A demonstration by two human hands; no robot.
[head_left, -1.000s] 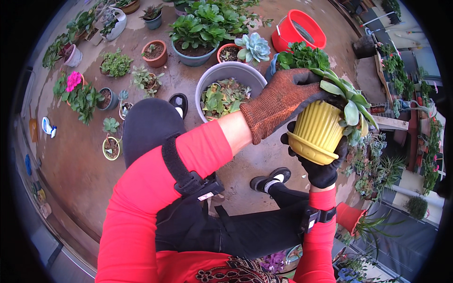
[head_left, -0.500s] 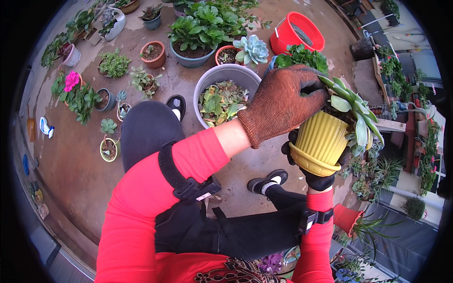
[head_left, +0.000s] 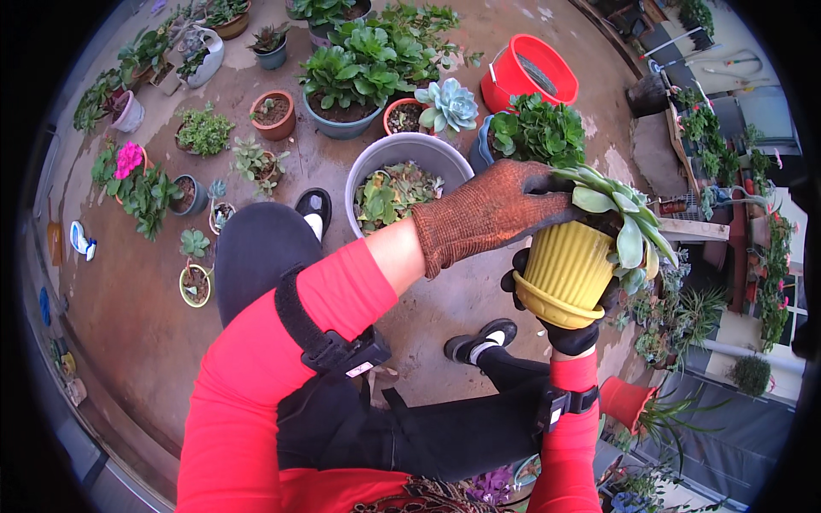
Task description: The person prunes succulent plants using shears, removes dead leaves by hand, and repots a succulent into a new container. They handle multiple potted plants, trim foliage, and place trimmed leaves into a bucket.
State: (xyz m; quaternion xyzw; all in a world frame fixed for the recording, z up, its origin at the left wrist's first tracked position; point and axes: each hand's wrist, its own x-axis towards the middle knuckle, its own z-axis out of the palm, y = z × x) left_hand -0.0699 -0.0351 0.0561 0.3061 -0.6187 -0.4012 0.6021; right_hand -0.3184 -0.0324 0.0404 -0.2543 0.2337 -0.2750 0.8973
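Observation:
A yellow ribbed flowerpot with a joined saucer at its base is tilted to the right in my right hand. That hand wears a dark glove and wraps around the pot from behind and below; most of its fingers are hidden. A pale green succulent leans out over the pot's right rim. My left hand, in a brown-orange knit glove, reaches across to the top of the pot. Its fingers close on the succulent's leaves, and their tips are partly hidden.
Left of my hands, a grey tub holds leafy scraps. Beyond are a red bucket, a leafy potted plant and a blue-green rosette succulent. Several more pots stand at left. A wooden-edged plant bed lies at right.
Both hands and the yellow pot have shifted slightly left in view, and the left hand sits lower. The pot remains tilted, with the succulent in it.

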